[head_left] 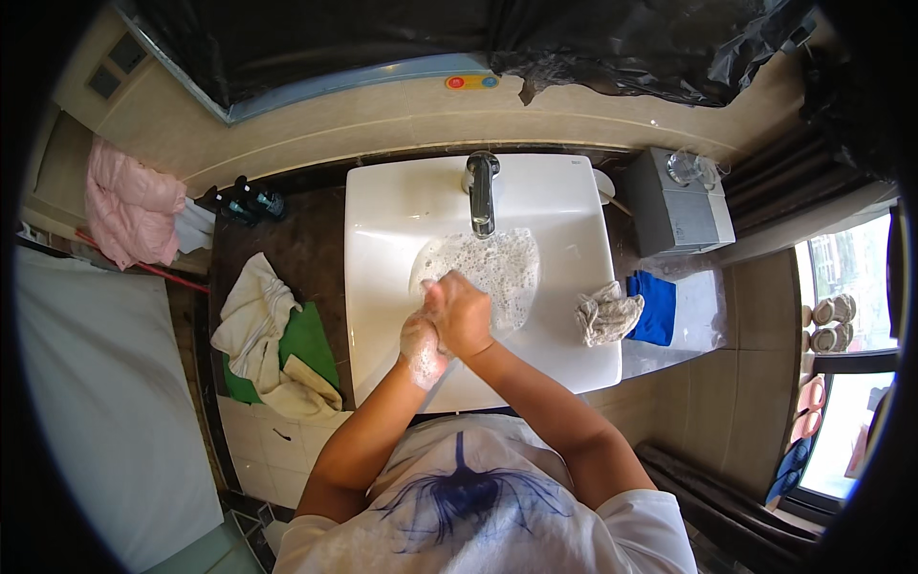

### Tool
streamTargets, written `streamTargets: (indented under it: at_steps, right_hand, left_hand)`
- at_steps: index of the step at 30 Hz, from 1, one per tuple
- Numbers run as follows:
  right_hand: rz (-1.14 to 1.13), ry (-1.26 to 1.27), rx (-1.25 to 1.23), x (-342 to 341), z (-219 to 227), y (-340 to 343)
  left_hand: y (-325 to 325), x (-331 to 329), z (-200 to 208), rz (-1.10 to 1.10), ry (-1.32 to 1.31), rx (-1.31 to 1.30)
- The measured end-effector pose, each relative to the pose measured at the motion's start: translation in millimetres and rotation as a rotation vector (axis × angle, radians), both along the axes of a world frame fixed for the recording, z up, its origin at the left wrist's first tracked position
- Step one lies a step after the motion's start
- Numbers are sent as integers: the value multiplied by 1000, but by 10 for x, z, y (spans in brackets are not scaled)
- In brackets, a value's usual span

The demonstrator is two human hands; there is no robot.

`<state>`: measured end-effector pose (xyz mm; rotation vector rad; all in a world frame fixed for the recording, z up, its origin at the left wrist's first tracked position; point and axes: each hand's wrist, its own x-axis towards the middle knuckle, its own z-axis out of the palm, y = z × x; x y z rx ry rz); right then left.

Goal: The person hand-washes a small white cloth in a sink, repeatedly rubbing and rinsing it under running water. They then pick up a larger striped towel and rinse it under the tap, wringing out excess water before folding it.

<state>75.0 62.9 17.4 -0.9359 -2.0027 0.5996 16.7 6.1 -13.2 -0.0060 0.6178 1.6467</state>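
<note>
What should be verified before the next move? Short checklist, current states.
1. Both hands over the sink: ok; left hand and right hand are together there.
2. Left hand free of suds: not ok; foam coats it and the wrist.
3. Faucet unobstructed: ok; nothing covers it.
4. Bowl free of foam: not ok; bubbly water lies in it.
5. Grey rag out of that water: ok; it lies toward the right rim.
6. Drain open: cannot tell; hidden.
</note>
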Motion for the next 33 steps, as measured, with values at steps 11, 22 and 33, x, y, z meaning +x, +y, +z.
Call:
streamTargets:
  at_steps: [11,22,33]
  right_hand:
    - [7,77,-28,52,-91,131]
    - [160,-55,130,58,137,-120]
    - [302,9,-207,128,426,161]
  left_hand:
    - [73,-74,43,-92,-113,-82]
    - [26,-255,170,-175,66,-41]
    - [-107,-402,764,14,700,-4]
